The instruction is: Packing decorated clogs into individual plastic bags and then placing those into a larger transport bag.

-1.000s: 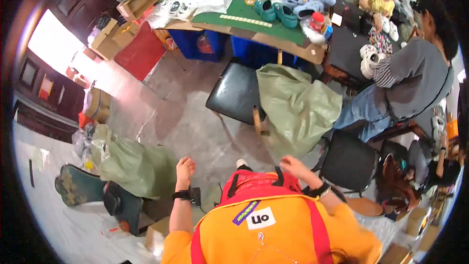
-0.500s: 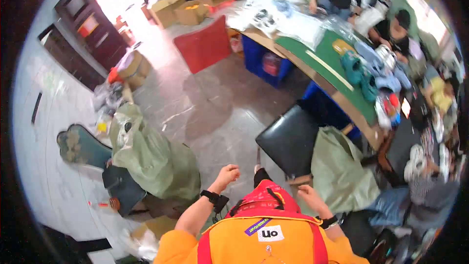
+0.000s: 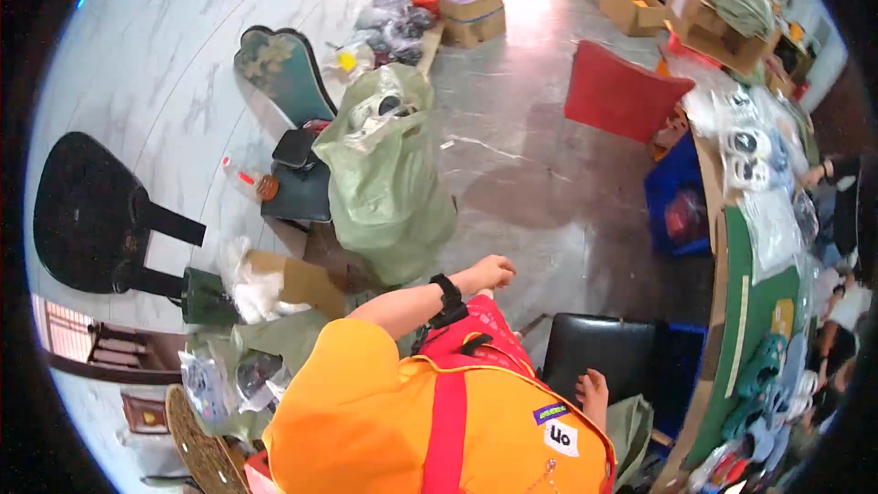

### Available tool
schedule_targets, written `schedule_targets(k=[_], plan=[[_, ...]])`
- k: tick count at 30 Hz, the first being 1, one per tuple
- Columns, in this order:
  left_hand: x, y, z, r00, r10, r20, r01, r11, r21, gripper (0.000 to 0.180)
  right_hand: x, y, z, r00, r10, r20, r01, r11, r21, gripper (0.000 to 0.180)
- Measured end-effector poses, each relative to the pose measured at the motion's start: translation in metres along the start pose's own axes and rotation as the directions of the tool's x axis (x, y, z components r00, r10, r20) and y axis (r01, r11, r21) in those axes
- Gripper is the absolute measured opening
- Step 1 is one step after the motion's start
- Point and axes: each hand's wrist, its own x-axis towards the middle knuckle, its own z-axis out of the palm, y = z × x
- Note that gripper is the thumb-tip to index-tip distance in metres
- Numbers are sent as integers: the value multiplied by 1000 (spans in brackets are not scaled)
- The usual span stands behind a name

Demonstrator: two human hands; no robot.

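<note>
In front of my body, my left hand (image 3: 494, 272) hangs with its fingers curled loosely and nothing visible in them; a black watch (image 3: 448, 297) is on that wrist. Below it are the folds of a red apron (image 3: 480, 334) worn over my orange top. On the other side, my right hand (image 3: 593, 391) hangs near a black-seated chair (image 3: 594, 348), fingers slightly apart and holding nothing visible. Nearest to my left hand, a large green woven sack (image 3: 384, 192) stands on the floor, its open top showing pale bagged contents.
A red chair (image 3: 622, 91) stands ahead beside the green-topped table (image 3: 732, 311), which bears shoes and plastic bags. Cardboard boxes (image 3: 471, 18) are farther back. At left are a black chair (image 3: 91, 210), a green-backed chair (image 3: 283, 73) and an open carton (image 3: 293, 279). People sit beyond the table.
My view has swung left, so the sack and red chair sit farther right in the picture, and the table has slid to the right edge. Both hands remain apart, with nothing visible in them.
</note>
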Motion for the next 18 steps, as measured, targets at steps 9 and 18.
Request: schedule_targets(k=[9, 18], plan=[[70, 32, -110, 998, 57, -22, -58, 994, -90, 27, 83, -72, 81, 1000, -8, 14, 11, 973, -231, 33], [195, 112, -112, 962, 106, 253, -124, 991, 57, 17, 90, -129, 106, 949, -73, -305, -20, 956, -293, 41]])
